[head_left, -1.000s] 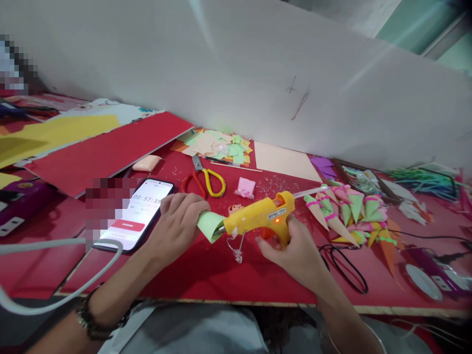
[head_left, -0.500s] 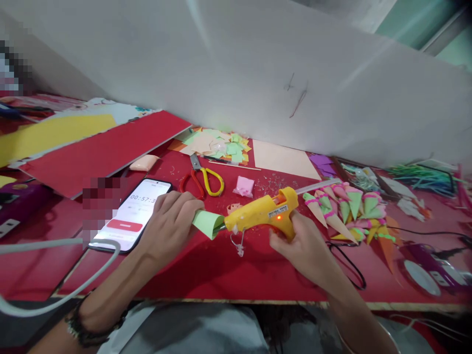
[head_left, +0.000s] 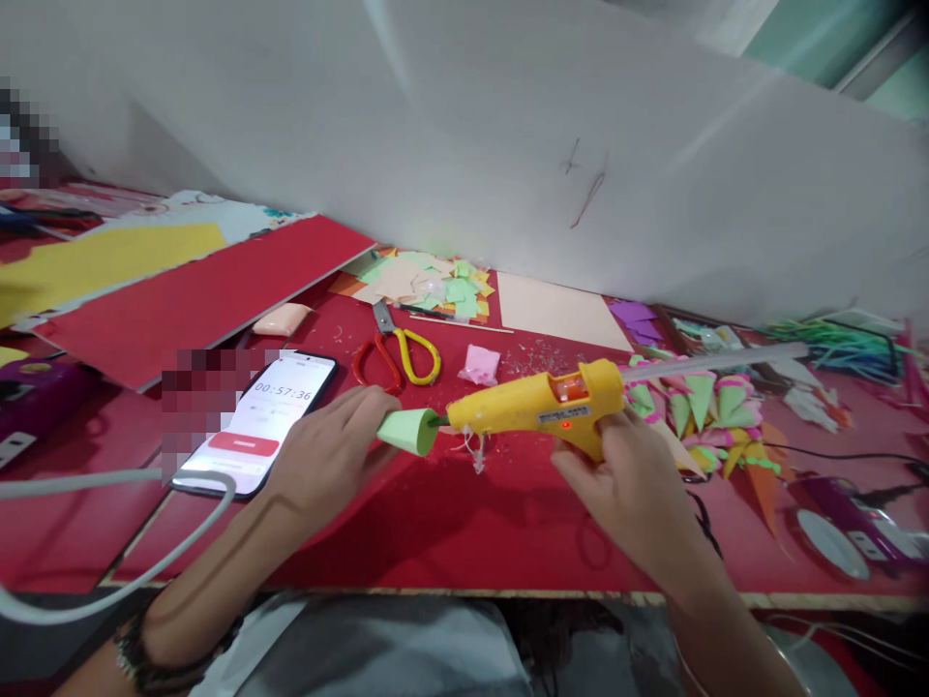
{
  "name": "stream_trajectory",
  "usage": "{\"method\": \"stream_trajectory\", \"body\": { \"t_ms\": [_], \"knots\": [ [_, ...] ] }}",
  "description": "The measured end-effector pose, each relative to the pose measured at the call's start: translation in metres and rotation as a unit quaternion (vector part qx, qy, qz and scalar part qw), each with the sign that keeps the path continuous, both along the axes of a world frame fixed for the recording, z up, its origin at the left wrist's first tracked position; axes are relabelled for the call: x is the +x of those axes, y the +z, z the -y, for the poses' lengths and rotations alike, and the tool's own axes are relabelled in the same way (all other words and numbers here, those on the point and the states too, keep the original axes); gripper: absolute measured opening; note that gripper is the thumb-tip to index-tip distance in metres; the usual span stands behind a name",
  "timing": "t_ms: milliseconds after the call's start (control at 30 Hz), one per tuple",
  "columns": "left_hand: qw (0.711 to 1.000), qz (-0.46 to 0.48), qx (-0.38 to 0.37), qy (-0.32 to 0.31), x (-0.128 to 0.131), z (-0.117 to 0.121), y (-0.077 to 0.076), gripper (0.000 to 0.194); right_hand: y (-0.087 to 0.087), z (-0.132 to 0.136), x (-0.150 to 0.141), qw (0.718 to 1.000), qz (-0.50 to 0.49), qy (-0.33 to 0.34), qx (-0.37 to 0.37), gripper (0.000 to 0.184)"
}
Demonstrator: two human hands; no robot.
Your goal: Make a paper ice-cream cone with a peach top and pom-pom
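My left hand [head_left: 326,455] is closed on a light green paper cone [head_left: 410,430], its wide mouth turned to the right. My right hand [head_left: 630,481] grips the handle of a yellow hot glue gun [head_left: 541,404] whose red light is lit. The gun's nozzle sits just at the cone's mouth, with a glue string hanging below it. A clear glue stick [head_left: 718,361] pokes out of the back of the gun. Both are held a little above the red table [head_left: 450,528].
A phone [head_left: 257,426] showing a timer lies left of my left hand. Red and yellow scissors [head_left: 396,353], paper scraps [head_left: 428,281] and a pink piece [head_left: 480,365] lie behind. Finished paper cones [head_left: 697,407] are piled at the right, beside black cords [head_left: 707,537]. A grey cable [head_left: 108,581] crosses the lower left.
My right hand has drawn the glue gun to the right and lifted it, so the nozzle has slid out of the cone. The left hand turned the cone slightly.
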State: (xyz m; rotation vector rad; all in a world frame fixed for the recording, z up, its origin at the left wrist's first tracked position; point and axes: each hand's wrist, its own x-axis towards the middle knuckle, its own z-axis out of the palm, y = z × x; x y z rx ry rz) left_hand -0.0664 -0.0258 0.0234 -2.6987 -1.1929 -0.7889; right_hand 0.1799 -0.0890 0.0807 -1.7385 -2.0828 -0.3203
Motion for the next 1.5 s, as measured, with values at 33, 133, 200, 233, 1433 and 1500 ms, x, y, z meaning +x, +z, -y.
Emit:
{"method": "stream_trajectory", "body": {
  "t_ms": [33, 133, 200, 233, 1433, 1500],
  "knots": [
    [1.0, -0.002, -0.014, 0.01, 0.0, 0.001, 0.0, 0.011, 0.0, 0.0, 0.0, 1.0, 0.009, -0.001, 0.009, 0.019],
    [0.997, -0.013, -0.072, 0.04, 0.002, 0.002, 0.001, 0.012, 0.0, 0.0, -0.002, 0.999, 0.023, -0.015, 0.027, 0.025],
    [0.992, -0.025, -0.114, 0.052, 0.003, 0.003, 0.004, 0.013, 0.0, -0.001, -0.003, 0.999, 0.027, -0.026, 0.032, 0.034],
    [0.989, -0.032, -0.132, 0.058, 0.003, 0.003, 0.006, 0.014, 0.0, -0.001, -0.003, 0.999, 0.028, -0.028, 0.032, 0.038],
    [0.917, 0.147, -0.363, -0.074, 0.011, 0.017, 0.011, 0.014, 0.007, -0.002, -0.008, 1.0, 0.011, 0.016, 0.015, 0.029],
    [0.916, 0.155, -0.363, -0.07, 0.013, 0.018, 0.011, 0.015, 0.006, -0.003, -0.01, 1.0, 0.006, 0.012, 0.021, 0.028]
  ]
}}
